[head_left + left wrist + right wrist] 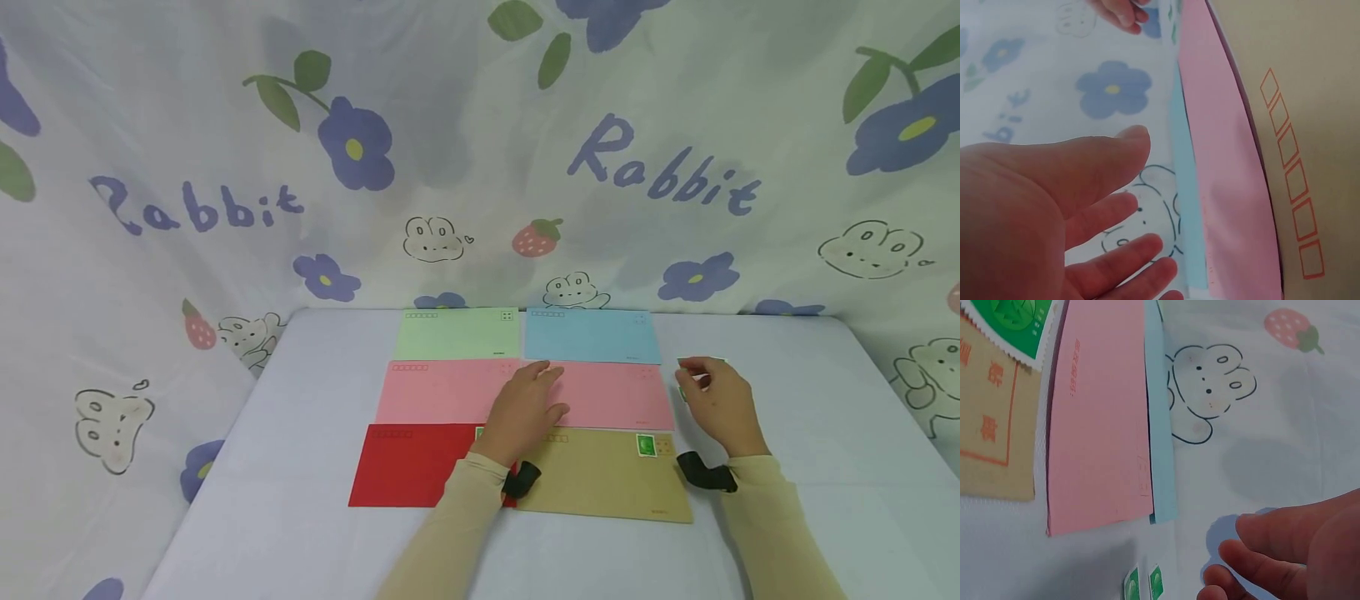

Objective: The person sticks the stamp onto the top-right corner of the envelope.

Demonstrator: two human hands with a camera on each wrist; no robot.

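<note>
My left hand hovers over the inner ends of the left pink envelope and the right pink envelope. Its fingers are spread and loosely bent, and they hold nothing. To the right of the envelopes, my right hand is above loose green stamps, which it partly hides in the head view. Its fingers bend loosely, with nothing visible between them. A green stamp lies on the brown envelope. Another green stamp shows beside my left wrist on the red envelope.
A light green envelope and a blue envelope form the back row on the white table. A patterned curtain hangs behind the table's back edge. Each wrist bears a black device.
</note>
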